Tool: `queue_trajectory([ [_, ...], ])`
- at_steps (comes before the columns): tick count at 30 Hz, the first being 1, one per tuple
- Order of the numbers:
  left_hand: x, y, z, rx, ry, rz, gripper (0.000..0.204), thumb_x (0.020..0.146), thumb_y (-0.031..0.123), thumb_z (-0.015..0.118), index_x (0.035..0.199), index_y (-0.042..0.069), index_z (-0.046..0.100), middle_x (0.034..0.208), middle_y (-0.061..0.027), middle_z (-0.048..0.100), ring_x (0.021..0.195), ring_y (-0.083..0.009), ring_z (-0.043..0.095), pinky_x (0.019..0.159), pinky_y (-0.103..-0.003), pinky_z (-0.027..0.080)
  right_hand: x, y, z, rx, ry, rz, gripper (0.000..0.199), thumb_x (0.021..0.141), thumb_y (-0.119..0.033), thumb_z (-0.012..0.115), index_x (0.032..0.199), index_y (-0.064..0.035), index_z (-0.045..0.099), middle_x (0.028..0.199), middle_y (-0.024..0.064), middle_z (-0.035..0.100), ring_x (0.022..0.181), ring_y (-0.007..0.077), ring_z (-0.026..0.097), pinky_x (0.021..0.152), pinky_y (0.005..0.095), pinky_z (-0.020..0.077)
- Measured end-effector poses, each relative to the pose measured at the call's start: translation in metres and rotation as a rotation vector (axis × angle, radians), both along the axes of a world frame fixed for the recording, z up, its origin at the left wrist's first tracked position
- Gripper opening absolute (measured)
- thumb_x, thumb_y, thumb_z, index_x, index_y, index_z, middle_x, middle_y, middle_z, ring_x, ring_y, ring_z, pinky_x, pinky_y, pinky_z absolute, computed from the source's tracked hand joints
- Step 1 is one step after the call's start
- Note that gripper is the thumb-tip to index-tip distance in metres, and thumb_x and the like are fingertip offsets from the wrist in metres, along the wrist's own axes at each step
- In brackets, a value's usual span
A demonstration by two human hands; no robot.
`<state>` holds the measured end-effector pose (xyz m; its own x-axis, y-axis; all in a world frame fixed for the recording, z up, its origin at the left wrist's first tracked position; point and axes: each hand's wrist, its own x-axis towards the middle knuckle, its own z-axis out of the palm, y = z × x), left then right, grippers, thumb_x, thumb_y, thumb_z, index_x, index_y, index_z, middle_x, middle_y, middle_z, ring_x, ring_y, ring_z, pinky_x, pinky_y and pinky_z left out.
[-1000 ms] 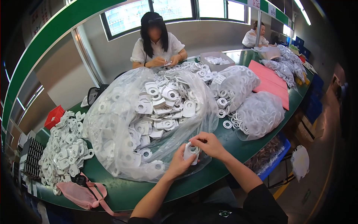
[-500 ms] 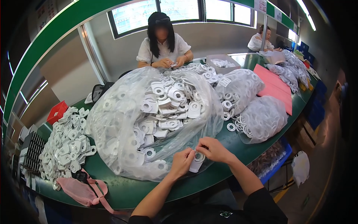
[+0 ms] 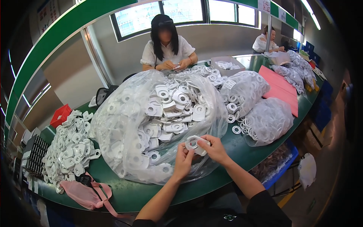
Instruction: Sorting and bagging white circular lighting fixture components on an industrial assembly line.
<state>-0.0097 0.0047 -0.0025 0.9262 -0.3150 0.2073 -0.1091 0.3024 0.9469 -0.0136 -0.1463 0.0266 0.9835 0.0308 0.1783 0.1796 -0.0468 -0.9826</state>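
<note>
Between my two hands is a white plastic part with a round hole (image 3: 193, 143), held up over the near edge of a big clear bag. My left hand (image 3: 183, 163) grips its left side, and my right hand (image 3: 214, 150) pinches its right side with the thumb across the face. Just beyond them, the open clear plastic bag (image 3: 113, 128) is heaped with similar white parts (image 3: 174, 109). To the right, two clear bags of white rings (image 3: 267, 121) lie on the green table (image 3: 211, 186), with a loose white ring (image 3: 236, 129) beside them.
At left a pile of white parts (image 3: 72, 147) lies near a red bin (image 3: 60, 115), black stacked trays (image 3: 36, 153) and a pink mesh bag (image 3: 81, 192). A co-worker (image 3: 168, 49) sits opposite, handling a small white piece. A pink sheet (image 3: 280, 89) lies at right; another person sits farther off.
My hands have raised the white part and tilted it, so its face with the hole now shows between them. The right hand has shifted from its top to its right side.
</note>
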Motion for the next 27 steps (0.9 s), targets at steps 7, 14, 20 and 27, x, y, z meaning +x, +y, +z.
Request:
queue_trajectory([
  [7, 0.01, 0.014, 0.002, 0.062, 0.139, 0.047, 0.034, 0.097, 0.028, 0.036, 0.086, 0.003, 0.056, 0.084, -0.006, 0.059, 0.077, -0.0117, 0.053, 0.068, -0.026, 0.045, 0.014, -0.01, -0.003, -0.156, -0.097, 0.188, 0.021, 0.088, -0.015, 0.055, 0.099, 0.001, 0.061, 0.085, 0.0037, 0.063, 0.08, 0.0083, 0.054, 0.073, 0.0238, 0.0435],
  [14, 0.006, 0.016, 0.016, 0.492, -0.298, 0.036, 0.026, 0.093, 0.022, 0.044, 0.082, 0.001, 0.054, 0.071, -0.0114, 0.057, 0.063, -0.0203, 0.053, 0.06, -0.032, 0.041, 0.015, -0.02, -0.001, -0.222, -0.071, 0.331, 0.018, 0.086, -0.014, 0.055, 0.096, 0.0014, 0.06, 0.084, 0.0057, 0.063, 0.081, 0.0097, 0.055, 0.075, 0.0251, 0.0437],
  [20, 0.012, 0.019, 0.003, 0.714, -0.413, 0.241, 0.025, 0.09, 0.021, 0.048, 0.077, 0.0, 0.052, 0.064, -0.0209, 0.051, 0.058, -0.0377, 0.05, 0.053, -0.04, 0.038, 0.008, -0.01, -0.008, -0.322, -0.141, 0.164, 0.016, 0.082, -0.014, 0.059, 0.087, 0.0012, 0.061, 0.08, 0.0082, 0.064, 0.075, 0.0124, 0.058, 0.071, 0.0271, 0.0453],
  [27, 0.009, 0.014, 0.004, 0.425, -0.086, 0.177, 0.024, 0.09, 0.022, 0.052, 0.102, 0.0, 0.051, 0.073, -0.0138, 0.06, 0.06, -0.0184, 0.058, 0.054, -0.03, 0.043, 0.008, 0.003, -0.024, -0.098, -0.118, -0.018, 0.015, 0.084, -0.013, 0.06, 0.084, 0.0023, 0.059, 0.076, 0.0045, 0.064, 0.07, 0.0089, 0.058, 0.063, 0.0244, 0.0456],
])
